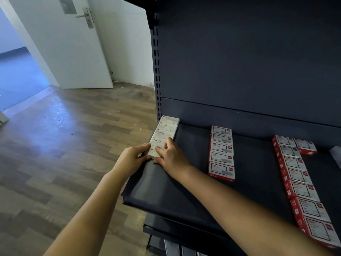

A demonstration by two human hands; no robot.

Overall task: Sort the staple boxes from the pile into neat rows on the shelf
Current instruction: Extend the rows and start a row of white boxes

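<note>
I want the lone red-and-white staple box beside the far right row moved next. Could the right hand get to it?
Probably yes: the dark shelf lies bare between the right hand and that lone red-and-white staple box, but it must first release the white staple box.

Wood-plank floor, white door ajar, white wall.

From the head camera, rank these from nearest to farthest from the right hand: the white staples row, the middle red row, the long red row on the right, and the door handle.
From the right hand:
1. White staples row, touching it, shelf's left edge.
2. Middle red row, to its right.
3. Long red row, far right.
4. Door handle, upper left, off the shelf.
</note>
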